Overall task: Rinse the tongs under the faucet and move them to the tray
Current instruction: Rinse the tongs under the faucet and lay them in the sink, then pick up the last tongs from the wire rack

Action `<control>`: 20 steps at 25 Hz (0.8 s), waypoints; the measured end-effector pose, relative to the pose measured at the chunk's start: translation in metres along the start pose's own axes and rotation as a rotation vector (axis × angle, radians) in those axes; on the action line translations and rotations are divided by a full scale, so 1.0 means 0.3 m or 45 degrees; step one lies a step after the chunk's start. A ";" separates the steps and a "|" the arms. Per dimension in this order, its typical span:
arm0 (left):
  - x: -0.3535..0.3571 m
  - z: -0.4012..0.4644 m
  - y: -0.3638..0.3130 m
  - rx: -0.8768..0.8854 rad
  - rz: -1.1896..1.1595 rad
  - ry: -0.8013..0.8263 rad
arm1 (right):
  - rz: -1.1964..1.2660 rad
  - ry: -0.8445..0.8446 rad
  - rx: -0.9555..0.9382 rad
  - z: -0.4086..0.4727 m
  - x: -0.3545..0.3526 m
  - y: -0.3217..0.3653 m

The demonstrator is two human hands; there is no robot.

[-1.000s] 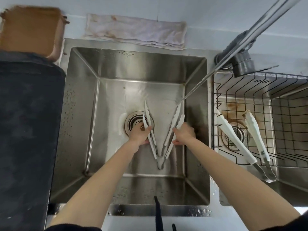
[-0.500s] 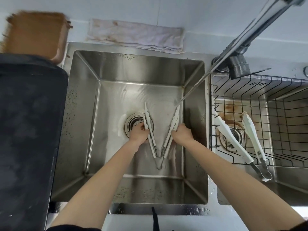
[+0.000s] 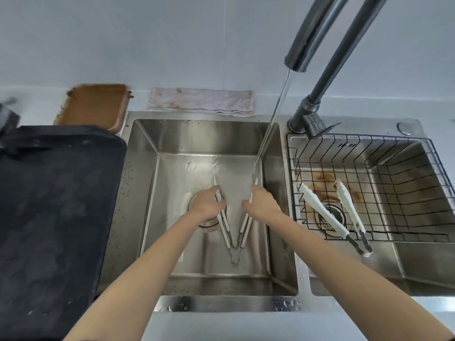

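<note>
White tongs (image 3: pixel 235 236) with a metal hinge are spread in a V low inside the left sink basin (image 3: pixel 145 193). My left hand (image 3: pixel 206 205) grips the left arm of the tongs and my right hand (image 3: pixel 262 204) grips the right arm. The faucet (image 3: pixel 310 38) reaches in from the upper right, and its thin stream of water (image 3: pixel 268 134) lands at the tip of the right arm, just above my right hand. A large black tray (image 3: pixel 54 217) lies on the counter left of the sink.
A second pair of white tongs (image 3: pixel 327 215) lies in the black wire rack (image 3: pixel 394 193) over the right basin. A stained cloth (image 3: pixel 202 102) and a brown-soiled tray (image 3: pixel 93 104) sit behind the left basin. The drain (image 3: pixel 194 203) is partly under my left hand.
The camera has tilted up, showing more faucet and wall. Both hands have slid a little further up the tong arms toward the tips. The water keeps running.
</note>
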State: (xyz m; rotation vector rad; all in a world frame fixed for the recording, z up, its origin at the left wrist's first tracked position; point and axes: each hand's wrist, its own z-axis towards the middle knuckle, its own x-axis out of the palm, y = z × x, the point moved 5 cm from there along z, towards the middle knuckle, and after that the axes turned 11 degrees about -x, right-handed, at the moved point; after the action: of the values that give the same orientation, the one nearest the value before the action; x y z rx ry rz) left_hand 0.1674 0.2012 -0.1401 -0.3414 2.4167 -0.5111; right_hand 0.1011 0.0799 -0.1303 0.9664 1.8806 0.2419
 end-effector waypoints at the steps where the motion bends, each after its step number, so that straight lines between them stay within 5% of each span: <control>1: -0.012 -0.022 -0.022 0.041 0.069 -0.009 | -0.045 -0.014 -0.043 -0.019 -0.019 0.016; 10: -0.043 -0.232 -0.268 0.355 0.813 -0.333 | -0.220 -0.276 -0.229 -0.228 -0.249 -0.024; 20: 0.228 -0.353 -0.489 0.588 1.017 -0.350 | -0.235 -0.320 0.032 -0.380 -0.407 -0.358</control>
State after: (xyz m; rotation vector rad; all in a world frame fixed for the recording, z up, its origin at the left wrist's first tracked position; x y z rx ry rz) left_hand 0.0649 0.0747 -0.0356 0.6822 1.8778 -0.5712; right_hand -0.0228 -0.0517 -0.0482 0.7939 1.7302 -0.0138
